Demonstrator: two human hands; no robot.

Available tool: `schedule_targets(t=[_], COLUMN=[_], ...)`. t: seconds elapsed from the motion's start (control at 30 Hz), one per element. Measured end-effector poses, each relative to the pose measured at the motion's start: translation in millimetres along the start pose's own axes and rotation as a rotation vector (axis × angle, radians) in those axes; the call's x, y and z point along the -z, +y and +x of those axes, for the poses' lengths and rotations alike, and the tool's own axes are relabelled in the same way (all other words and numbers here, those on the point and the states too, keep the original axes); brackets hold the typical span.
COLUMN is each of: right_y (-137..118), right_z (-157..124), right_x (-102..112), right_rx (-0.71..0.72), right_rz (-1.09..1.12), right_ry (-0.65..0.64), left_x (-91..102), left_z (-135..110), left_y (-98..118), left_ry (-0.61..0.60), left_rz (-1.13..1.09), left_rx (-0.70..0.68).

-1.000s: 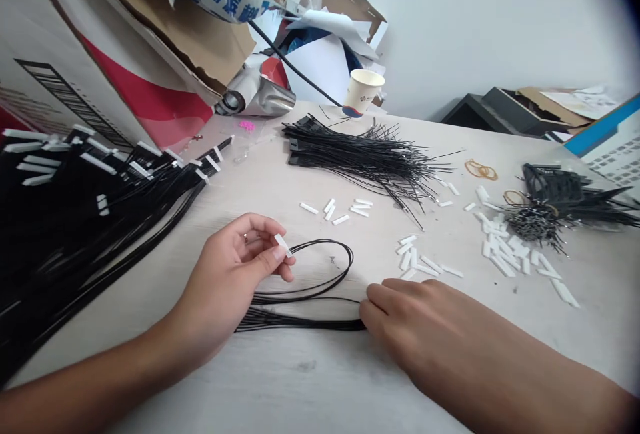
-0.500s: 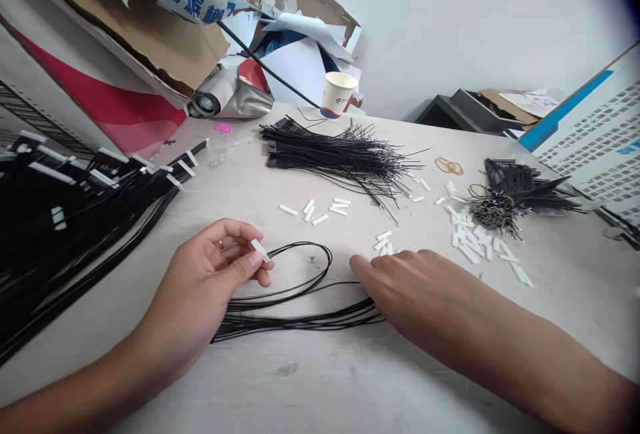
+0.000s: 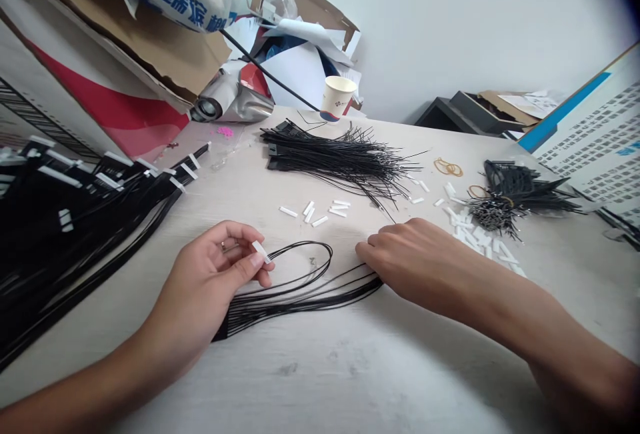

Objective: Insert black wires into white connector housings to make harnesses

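Tab of white plastic point(image 3: 261, 251) sits pinched between the thumb and forefinger of the left hand point(image 3: 205, 281), the other fingers curled loosely behind it. It is held just beside the upper curve of a small looped bunch of thin black wires point(image 3: 300, 291), which lies on the counter point(image 3: 325, 367) between the two hands. The right hand point(image 3: 415, 264) rests on the far stretch of those wires, its fingers gently curved and slightly apart, pressing them down rather than visibly gripping them. No tab can be made out on this bunch. Left of the left hand, a thick sheaf of black wires point(image 3: 65, 234) carries many white tabs at its ends, so a good quantity looks finished. Ahead of the hands, a fanned bunch of black wires point(image 3: 340, 161) shows no tabs that can be made out, so a sizeable amount looks left. Loose white tabs point(image 3: 315, 214) lie in a small scatter just beyond the looped wires, with a larger pile of them point(image 3: 465, 224) ahead of the right hand. Farther along sit a black tangle of wires point(image 3: 510, 187), rubber bands point(image 3: 448, 167) and a paper cup point(image 3: 339, 97).
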State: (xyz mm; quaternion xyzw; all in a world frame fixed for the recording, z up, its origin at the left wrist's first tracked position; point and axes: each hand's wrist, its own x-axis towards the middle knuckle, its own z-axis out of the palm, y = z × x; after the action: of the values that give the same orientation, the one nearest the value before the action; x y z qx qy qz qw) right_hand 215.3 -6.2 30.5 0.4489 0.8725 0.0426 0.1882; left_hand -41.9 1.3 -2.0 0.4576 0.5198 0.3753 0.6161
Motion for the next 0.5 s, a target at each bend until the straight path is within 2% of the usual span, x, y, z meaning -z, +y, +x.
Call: schedule_targets(t=[0.07,0.23,0.43,0.5], right_y=[3,11,33,40], right_z=[2,1,-2,-3], right_x=[1,5,8,7], right_rx=[0.040,0.134,0.166,0.173], right_rz=[0.015,0.152,0.552,0.636], right_ry=[0.004,0.154,0.315,0.317], left_x=[0.2,0.9,1.0,0.8], left_z=[0,-1,0,0], left_y=[0,-2,-3,-2], left_ry=[0.001,-0.003,-0.007,-0.009], left_rz=[-0.005,-0.004,0.007,0.008], left_rx=[-0.005,-0.004,-0.011,-0.018])
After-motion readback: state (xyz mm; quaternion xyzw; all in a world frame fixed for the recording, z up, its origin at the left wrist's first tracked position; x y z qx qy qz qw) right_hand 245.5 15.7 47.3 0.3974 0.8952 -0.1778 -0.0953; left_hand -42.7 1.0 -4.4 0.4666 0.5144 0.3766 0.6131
